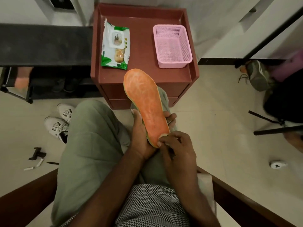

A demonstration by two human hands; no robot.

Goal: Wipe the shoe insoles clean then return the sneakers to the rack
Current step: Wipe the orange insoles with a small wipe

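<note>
From the head view, the task looks to be in its wiping stage, with the return to the rack not yet begun. A seated person holds one orange insole (146, 104) over the lap. The left hand (141, 135) cups it from beneath and along its left edge, fingers curled up round the far side so that their tips show at the right edge. The right hand (177, 148) sits at the heel end, nearest the body, its fingertips pressed together on the heel rim; whether they pinch a small piece of wipe or only the insole edge cannot be told. The insole's toe end points away from both hands, reaching over the front edge of the red-brown cabinet (193, 74).

Beyond the hands, on the cabinet top, lies the pack of wet wipes (114, 45) to the far left, and a pink basket (172, 46) to the far right, well apart from each other. A pair of white sneakers (59, 118) stands on the floor to the left of the left hand, beside the knee. The shoe rack (18, 84) is farther left still. Judging from this, at least this insole has yet to go back into its shoe, and the sneakers are still off the rack.
</note>
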